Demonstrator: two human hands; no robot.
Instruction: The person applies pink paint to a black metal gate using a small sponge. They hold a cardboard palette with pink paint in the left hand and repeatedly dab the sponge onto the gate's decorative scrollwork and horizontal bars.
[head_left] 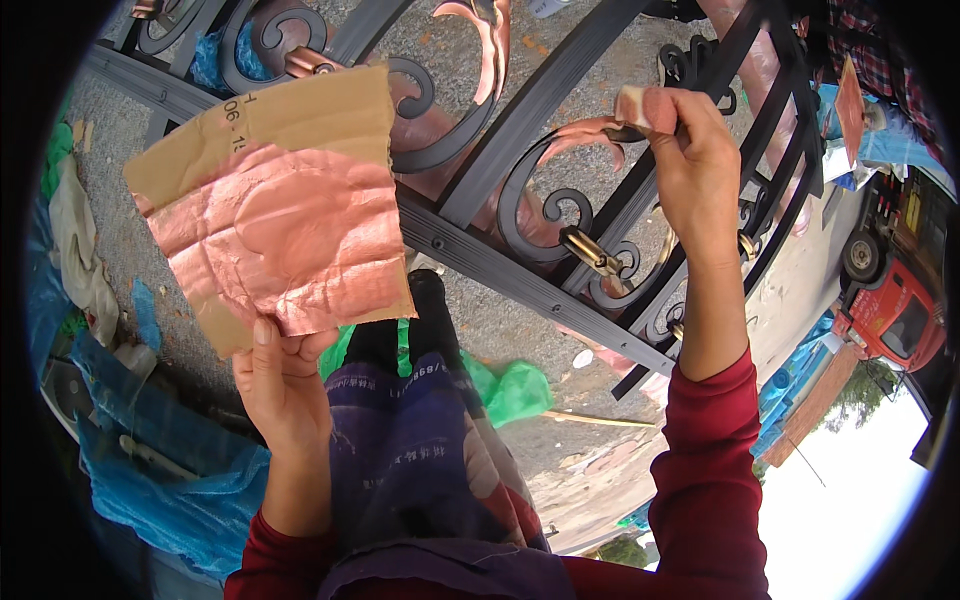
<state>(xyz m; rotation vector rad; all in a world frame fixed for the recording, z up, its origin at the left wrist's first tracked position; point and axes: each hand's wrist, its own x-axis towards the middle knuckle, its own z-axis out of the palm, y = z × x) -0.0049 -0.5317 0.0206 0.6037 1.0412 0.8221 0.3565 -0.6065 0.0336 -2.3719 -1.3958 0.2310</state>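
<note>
My left hand (280, 385) pinches the lower edge of a torn piece of cardboard (300, 225), whose face is mostly coated with wet-looking copper-pink paint. A bare brown strip runs along its top. In my right hand (700, 175) is a small paint-stained sponge (648, 108), held between thumb and fingers. The sponge is at the tip of a copper-coloured leaf ornament (575, 135) on a black metal gate (440, 235); whether it touches cannot be made out. Black scrolls (515, 205) and a gold-coloured collar (590, 250) sit below that leaf.
Blue plastic sheeting (170, 490) lies at the left, and a green plastic bag (510, 390) lies on the ground by my legs. A red truck (895, 315) stands at the far right. A plaid sleeve (870, 50) of another person shows at the upper right.
</note>
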